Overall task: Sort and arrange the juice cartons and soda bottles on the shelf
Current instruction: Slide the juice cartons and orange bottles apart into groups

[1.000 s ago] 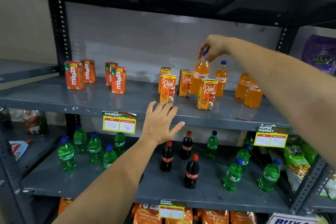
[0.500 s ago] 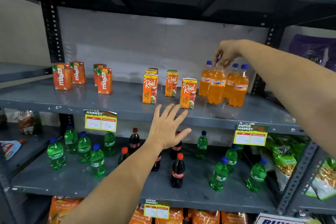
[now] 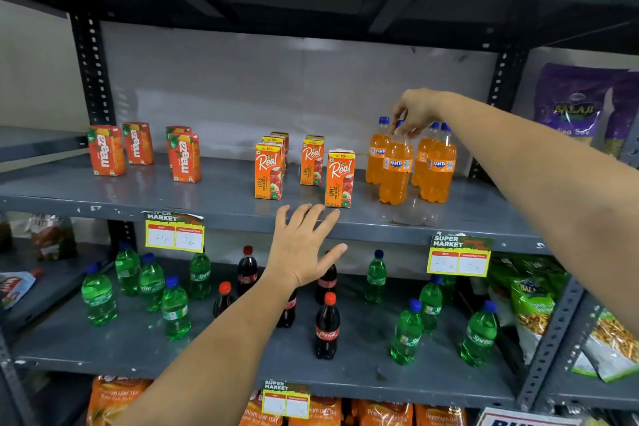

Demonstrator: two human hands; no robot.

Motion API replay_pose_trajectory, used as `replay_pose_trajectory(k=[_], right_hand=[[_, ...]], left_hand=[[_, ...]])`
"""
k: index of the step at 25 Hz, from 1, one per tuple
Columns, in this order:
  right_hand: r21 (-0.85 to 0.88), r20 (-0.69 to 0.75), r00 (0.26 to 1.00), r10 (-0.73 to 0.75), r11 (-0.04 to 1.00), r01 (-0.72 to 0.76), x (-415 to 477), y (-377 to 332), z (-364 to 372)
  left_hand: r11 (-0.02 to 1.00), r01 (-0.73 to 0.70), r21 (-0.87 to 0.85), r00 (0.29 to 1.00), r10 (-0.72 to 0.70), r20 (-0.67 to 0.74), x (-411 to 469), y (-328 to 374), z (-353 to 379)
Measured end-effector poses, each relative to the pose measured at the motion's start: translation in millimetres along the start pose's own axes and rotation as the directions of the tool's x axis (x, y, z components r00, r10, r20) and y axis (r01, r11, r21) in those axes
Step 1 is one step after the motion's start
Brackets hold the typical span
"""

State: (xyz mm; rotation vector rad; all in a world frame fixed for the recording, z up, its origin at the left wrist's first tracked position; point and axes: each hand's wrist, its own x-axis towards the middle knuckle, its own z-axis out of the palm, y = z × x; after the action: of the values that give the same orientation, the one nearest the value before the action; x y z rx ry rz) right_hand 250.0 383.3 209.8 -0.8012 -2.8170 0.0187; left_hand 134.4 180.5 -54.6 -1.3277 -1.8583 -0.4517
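Right hand pinches Fanta bottle cap — left hand spread.

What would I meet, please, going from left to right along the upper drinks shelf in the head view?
Maaza cartons → Real apple juice cartons → Fanta bottles, with the right hand on the cap of a front bottle.

Painted grey metal shelf with a dull sheen, glossy clear-plastic Fanta bottles, printed cardboard cartons.
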Motion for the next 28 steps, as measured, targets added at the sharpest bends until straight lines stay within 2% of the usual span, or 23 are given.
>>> replay_pose_trajectory(k=[4, 7, 9, 12, 15, 17, 23, 28], right_hand=[[-0.068, -0.02, 1.0, -0.024, 0.997, 0.022, -0.4, -1.0, 4.9], [-0.194, -0.179, 0.969, -0.173, 0.971, 0.138, -2.0, -14.2, 7.5], [-0.132, -0.243, 0.936, -0.255, 0.964, 0.229, -5.3, -30.1, 10.3], [-0.049, -0.153, 0.937, -0.315, 0.949, 0.312, -9.1, -51.3, 20.3], [-0.022, 0.039, 0.963, -0.268, 0.963, 0.269, -10.0, -64.2, 36.0], [0.027, 0.101, 0.964, -0.248, 0.969, 0.246, -7.1, -66.1, 45.0], [0.064, 0.089, 0.966, -0.243, 0.969, 0.238, -3.1, -76.8, 47.4], [0.06, 0.054, 0.971, -0.233, 0.971, 0.229, 9.3, -96.6, 48.8]], left_hand=[[1.0, -0.013, -0.014, 1.0, 0.013, -0.001, 1.0, 0.0, -3.3], [1.0, -0.026, -0.015, 1.0, 0.026, 0.017, 0.7, -3.8, -5.7], [0.998, -0.066, -0.001, 0.997, 0.066, 0.037, 0.4, -8.8, -7.2], [0.99, -0.137, 0.041, 0.989, 0.134, 0.058, 3.1, -19.6, -11.4], [0.989, -0.134, 0.064, 0.99, 0.131, 0.054, -1.1, -34.0, -13.9], [0.991, -0.107, 0.076, 0.993, 0.103, 0.053, -5.8, -44.6, -15.1], [0.988, -0.09, 0.124, 0.994, 0.081, 0.074, -11.7, -70.2, -22.5], [0.994, -0.067, 0.091, 0.997, 0.064, 0.036, -16.3, -71.9, -19.8]])
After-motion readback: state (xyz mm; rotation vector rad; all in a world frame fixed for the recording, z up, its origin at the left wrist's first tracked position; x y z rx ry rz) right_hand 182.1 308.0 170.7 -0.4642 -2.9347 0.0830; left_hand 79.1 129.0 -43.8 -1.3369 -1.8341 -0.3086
